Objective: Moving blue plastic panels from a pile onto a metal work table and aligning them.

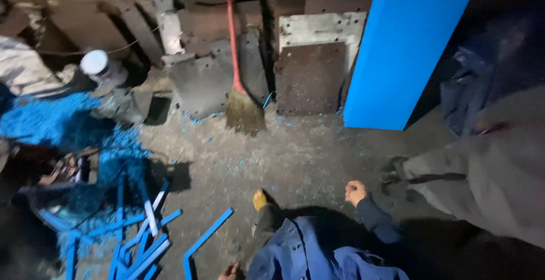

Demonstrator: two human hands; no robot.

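The right hand (356, 192) hangs with fingers curled shut, empty, well right of the blue L-shaped strip (205, 240) on the floor (295, 161). The left hand (230, 271) sits just right of that strip, its fingers hidden.

Probably a dim workshop: metal plates (309, 78), blue offcut strips (142, 246), broom (241, 87) on gritty floor (295, 161).

Red-handled broom (241, 81) leaning upright against dark metal plates (309, 75) at the back wall. Large blue panel (406, 47) propped just beside the plates. Heap of blue shavings (57, 124) on the left, white-lidded container (97, 65) near it. Gritty concrete floor (295, 161) flecked with blue.
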